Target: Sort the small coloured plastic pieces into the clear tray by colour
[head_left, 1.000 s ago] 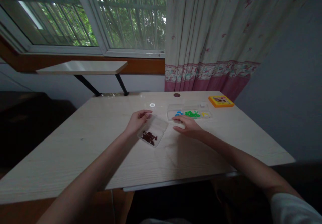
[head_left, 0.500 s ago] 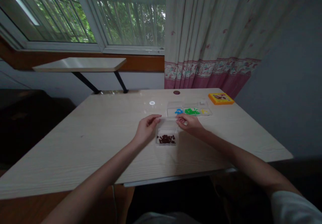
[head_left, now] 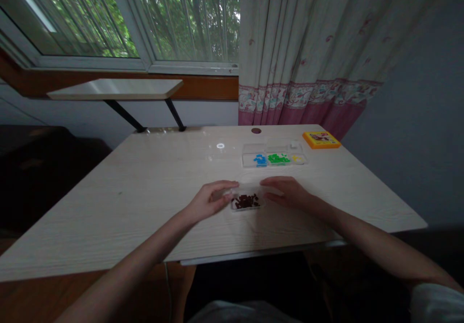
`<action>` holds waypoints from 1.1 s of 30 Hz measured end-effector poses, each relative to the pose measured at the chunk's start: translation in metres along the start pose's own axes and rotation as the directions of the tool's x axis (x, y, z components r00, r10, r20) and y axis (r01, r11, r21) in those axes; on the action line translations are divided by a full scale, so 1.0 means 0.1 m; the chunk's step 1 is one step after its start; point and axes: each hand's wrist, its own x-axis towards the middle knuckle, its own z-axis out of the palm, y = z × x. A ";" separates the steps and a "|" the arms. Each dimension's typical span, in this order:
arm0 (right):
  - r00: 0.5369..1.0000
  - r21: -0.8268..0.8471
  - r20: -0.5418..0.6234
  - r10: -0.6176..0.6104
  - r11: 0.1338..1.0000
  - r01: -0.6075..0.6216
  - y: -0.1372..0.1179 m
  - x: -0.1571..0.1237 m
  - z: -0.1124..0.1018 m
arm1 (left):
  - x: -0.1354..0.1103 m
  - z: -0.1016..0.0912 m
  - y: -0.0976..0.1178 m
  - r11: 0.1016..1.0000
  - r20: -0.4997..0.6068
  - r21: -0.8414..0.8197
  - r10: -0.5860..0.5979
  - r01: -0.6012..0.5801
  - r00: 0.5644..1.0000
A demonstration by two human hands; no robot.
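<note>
A small clear plastic box (head_left: 246, 209) with dark brown pieces (head_left: 246, 201) inside sits on the table between my hands. Its clear lid is tipped back on the far side and hard to make out. At the box's left side is my left hand (head_left: 208, 198), fingers stretched forward and thumb apart, the tips at or against the box's edge. My right hand (head_left: 288, 191) lies by the right side, fingers extended and parted from the thumb. Whether either hand touches the box, I cannot tell for sure.
Beyond my hands stand open clear boxes with blue pieces (head_left: 260, 160), green pieces (head_left: 279, 158) and yellow pieces (head_left: 297, 158). A yellow-orange case (head_left: 321, 139) lies at the far right of the table (head_left: 145, 192). A raised shelf (head_left: 119, 89) stands at the back left.
Both hands have come down and nearer, releasing the raised lid edge they pinched. The lid now lies further back, and my fingers have spread to the box's sides.
</note>
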 end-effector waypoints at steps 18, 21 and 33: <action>0.978 -0.021 0.161 -0.131 0.991 0.136 -0.12 -0.22 0.07 | -0.15 0.00 0.04 0.783 0.316 0.511 0.214 -0.356 0.924; 0.974 -0.098 0.173 -0.146 0.981 0.165 -0.17 -0.13 0.11 | -0.12 0.01 0.06 0.804 0.293 0.487 0.219 -0.343 0.931; 0.982 -0.138 0.185 0.021 0.990 0.004 0.07 -0.48 -0.32 | -0.03 -0.09 0.09 0.888 0.280 0.400 0.119 -0.229 0.953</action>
